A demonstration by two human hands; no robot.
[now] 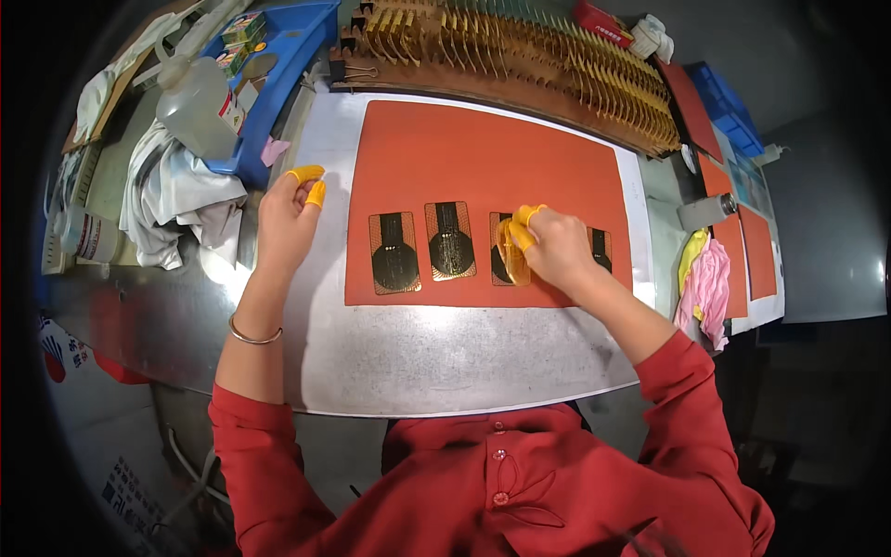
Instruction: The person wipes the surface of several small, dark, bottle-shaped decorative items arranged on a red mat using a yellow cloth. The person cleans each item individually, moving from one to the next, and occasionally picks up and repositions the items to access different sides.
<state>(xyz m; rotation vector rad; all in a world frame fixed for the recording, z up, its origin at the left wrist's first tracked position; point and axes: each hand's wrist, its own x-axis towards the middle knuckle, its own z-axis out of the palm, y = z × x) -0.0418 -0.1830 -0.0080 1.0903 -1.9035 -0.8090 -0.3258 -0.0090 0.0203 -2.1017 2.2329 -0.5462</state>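
Note:
My right hand [561,246], with yellow finger cots on its thumb and forefinger, pinches a thin, shiny amber sheet [516,260]. The sheet tilts over a black-and-gold flat piece [498,262] and hides part of it. To the left lie two similar pieces, one with a round black area [395,265] and another [451,243] just beside it. A further piece [600,246] is partly covered by my right hand. All rest on an orange mat [483,158]. My left hand [290,209], also in yellow finger cots, hovers left of the mat, fingers loosely curled, a small gap at the tips, holding nothing.
Along the back stands a long rack [520,97] packed with thin amber sheets. At left are a blue tray [278,88], a translucent bottle [197,107] and a crumpled white cloth [176,200]. Pink cloth [707,288] and a small cylindrical container [707,212] sit at right.

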